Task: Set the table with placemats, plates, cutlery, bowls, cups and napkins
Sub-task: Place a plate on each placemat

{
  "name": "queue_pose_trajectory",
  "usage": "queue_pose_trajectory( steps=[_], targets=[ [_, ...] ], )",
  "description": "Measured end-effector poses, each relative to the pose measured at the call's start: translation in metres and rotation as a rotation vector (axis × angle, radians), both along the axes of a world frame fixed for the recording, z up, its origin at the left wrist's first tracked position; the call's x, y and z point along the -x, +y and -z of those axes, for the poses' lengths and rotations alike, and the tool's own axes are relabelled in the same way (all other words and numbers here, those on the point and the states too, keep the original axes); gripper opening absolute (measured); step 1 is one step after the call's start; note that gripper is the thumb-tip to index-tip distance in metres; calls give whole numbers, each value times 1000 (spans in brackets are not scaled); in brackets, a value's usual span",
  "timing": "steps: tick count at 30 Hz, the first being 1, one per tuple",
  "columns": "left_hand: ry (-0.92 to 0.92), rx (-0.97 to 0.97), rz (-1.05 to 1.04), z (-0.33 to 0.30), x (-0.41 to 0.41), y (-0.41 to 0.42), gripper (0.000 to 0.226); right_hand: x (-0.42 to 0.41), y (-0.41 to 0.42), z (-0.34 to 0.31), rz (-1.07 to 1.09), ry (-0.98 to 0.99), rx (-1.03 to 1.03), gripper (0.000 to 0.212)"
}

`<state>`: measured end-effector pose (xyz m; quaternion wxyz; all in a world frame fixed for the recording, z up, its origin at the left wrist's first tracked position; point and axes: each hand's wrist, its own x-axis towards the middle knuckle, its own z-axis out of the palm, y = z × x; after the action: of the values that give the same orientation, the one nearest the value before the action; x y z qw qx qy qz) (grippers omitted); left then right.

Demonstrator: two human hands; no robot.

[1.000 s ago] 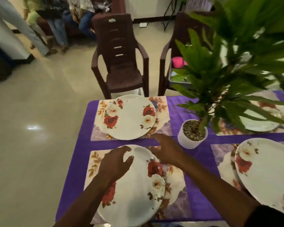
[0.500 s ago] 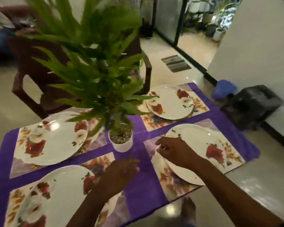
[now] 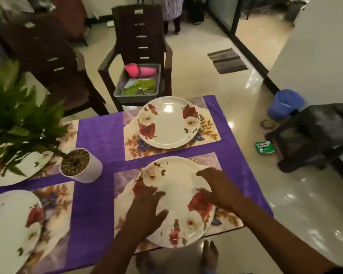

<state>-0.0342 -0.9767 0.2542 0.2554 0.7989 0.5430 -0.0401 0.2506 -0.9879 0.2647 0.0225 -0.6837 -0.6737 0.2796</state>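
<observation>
Both hands lie with fingers spread flat on the nearest floral plate (image 3: 176,202), the left hand (image 3: 145,212) on its left side, the right hand (image 3: 218,188) on its right; its near edge overhangs its placemat (image 3: 125,180). Beyond sits a second plate (image 3: 167,122), then a chair-borne tray (image 3: 137,82).
</observation>
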Motion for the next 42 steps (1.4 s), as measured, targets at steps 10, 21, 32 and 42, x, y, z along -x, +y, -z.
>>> queue_pose_trajectory(
  steps=[10, 21, 32, 42],
  targets=[
    [283, 52, -36, 27, -76, -25, 66, -62, -10, 37, -121, 31, 248, 77],
    [123, -192, -219, -2, -145, 47, 57, -102, 67, -1, -227, -63, 135, 70],
    [-67, -243, -599, -20, -288, 100, 56, -217, 191, 1, -347, 33, -132, 57],
    [-183, -181, -896, -33, -392, 125, 50, -311, 268, -19, -465, 94, -165, 53]
  ],
)
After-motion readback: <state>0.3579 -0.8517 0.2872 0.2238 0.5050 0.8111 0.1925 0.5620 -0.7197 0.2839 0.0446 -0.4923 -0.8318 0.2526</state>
